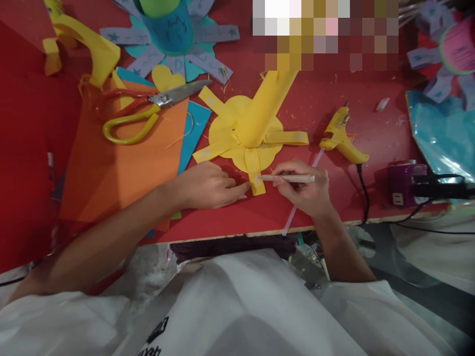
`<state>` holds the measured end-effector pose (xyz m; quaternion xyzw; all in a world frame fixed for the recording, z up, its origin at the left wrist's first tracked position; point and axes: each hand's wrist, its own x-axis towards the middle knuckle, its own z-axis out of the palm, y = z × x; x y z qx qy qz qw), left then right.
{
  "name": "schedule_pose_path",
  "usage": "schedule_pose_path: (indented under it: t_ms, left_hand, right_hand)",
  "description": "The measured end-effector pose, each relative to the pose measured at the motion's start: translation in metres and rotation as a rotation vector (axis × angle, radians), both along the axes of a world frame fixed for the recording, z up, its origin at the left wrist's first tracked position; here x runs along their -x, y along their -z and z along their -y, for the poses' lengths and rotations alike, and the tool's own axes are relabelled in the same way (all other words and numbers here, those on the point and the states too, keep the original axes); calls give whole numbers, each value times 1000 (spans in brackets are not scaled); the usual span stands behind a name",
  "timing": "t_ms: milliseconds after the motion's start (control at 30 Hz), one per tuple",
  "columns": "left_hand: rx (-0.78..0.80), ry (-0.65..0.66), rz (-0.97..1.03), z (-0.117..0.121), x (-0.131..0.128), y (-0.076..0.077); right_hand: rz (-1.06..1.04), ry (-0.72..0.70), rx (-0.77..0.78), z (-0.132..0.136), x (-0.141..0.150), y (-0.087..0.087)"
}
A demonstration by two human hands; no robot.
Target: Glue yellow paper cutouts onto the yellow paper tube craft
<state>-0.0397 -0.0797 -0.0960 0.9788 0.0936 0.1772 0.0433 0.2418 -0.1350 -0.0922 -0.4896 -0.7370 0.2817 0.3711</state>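
A yellow paper craft point(219, 129) lies on the red table: a scalloped base, an upright rolled tube point(267, 101) and several strips spreading out around it, some with pale star marks. My right hand point(306, 190) grips a light-coloured pen point(297, 178), its tip at the near paper strip point(255, 172). From the other side, my left hand point(210, 187) has its fingers curled, with the index fingertip and thumb at this strip's left edge. The pen's tip is too small to make out clearly.
Scissors point(163, 100) with red and yellow handles lie on orange paper point(129, 170) at left. A yellow glue gun point(343, 136) with a cord is at right, near a purple power adapter point(404, 183). A blue paper craft point(168, 32) stands behind; a pink one point(460, 47) is far right.
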Motion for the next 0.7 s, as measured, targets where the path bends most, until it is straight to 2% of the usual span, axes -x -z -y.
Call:
schedule_pose_path:
  t_ms: [333, 500, 700]
  left_hand:
    - [-16, -16, -36, 1, 0, 1]
    - [-37, -9, 7, 1, 0, 1]
    - [55, -10, 15, 1, 0, -1]
  right_hand:
    - [-12, 5, 44, 0, -1, -1]
    - [-18, 20, 76, -1, -3, 1]
    - [-30, -15, 108, -2, -3, -1]
